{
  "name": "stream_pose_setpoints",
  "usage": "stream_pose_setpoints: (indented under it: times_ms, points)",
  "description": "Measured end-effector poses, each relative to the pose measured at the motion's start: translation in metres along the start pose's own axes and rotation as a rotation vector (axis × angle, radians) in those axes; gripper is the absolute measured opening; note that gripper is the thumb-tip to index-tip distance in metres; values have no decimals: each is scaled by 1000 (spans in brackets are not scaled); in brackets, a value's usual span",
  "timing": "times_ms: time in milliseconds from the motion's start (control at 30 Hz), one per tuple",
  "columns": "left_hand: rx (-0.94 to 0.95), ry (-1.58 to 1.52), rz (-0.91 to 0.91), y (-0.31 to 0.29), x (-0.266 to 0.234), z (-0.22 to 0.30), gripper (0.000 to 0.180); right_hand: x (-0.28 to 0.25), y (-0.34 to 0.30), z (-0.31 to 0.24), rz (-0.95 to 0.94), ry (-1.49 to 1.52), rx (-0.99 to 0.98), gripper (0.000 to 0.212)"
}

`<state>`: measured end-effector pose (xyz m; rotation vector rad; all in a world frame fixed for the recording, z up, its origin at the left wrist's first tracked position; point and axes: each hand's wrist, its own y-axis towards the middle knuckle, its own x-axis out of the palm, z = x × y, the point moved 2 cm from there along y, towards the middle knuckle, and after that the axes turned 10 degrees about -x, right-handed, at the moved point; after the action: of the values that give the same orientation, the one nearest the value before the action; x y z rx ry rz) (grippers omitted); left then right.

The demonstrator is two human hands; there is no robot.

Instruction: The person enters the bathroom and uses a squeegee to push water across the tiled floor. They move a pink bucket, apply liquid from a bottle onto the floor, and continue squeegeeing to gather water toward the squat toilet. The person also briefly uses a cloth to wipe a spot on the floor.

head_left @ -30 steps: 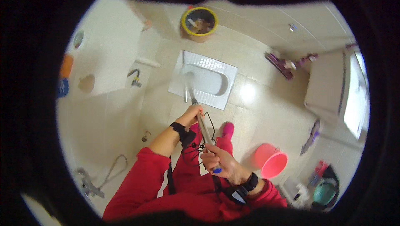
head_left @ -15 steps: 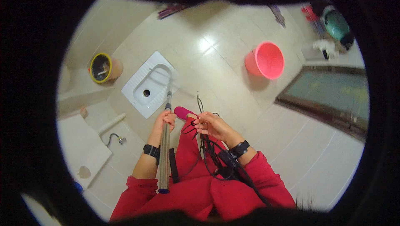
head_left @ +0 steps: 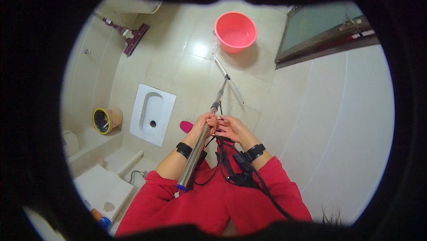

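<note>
My left hand (head_left: 203,124) is wrapped around the metal pole of a floor squeegee (head_left: 192,163). The pole slants up and away from my waist, and the thin squeegee blade (head_left: 234,88) lies across the floor just short of the pink bucket (head_left: 236,32). Close beside the left hand, my right hand (head_left: 234,130) has its fingers curled on a thin black cord (head_left: 221,106), partly hidden behind them. More black cables (head_left: 227,158) hang in front of my red clothing.
A white squat toilet (head_left: 170,107) is set in the floor to the left, near a yellow-rimmed bin (head_left: 116,117). A purple floor brush (head_left: 133,41) leans at the far left wall. A dark-framed door (head_left: 311,52) stands at the far right; a white panel (head_left: 100,187) is lower left.
My view has turned rightward. The left hand has swung the squeegee away from the toilet toward the pink bucket, and my two hands have come together.
</note>
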<state>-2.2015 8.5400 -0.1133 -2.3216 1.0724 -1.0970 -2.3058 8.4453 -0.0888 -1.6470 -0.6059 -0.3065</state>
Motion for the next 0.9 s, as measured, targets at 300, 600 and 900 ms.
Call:
stream_pose_setpoints:
  times_ms: [300, 600, 900]
  points:
    - [39, 234, 193, 58, -27, 24, 12, -57, -15, 0, 165, 53, -63, 23]
    - [14, 78, 108, -19, -110, 78, 16, -14, 27, 47, 191, 35, -94, 25]
    - [385, -555, -118, -256, -299, 104, 15, 56, 42, 88, 289, -147, 49, 30]
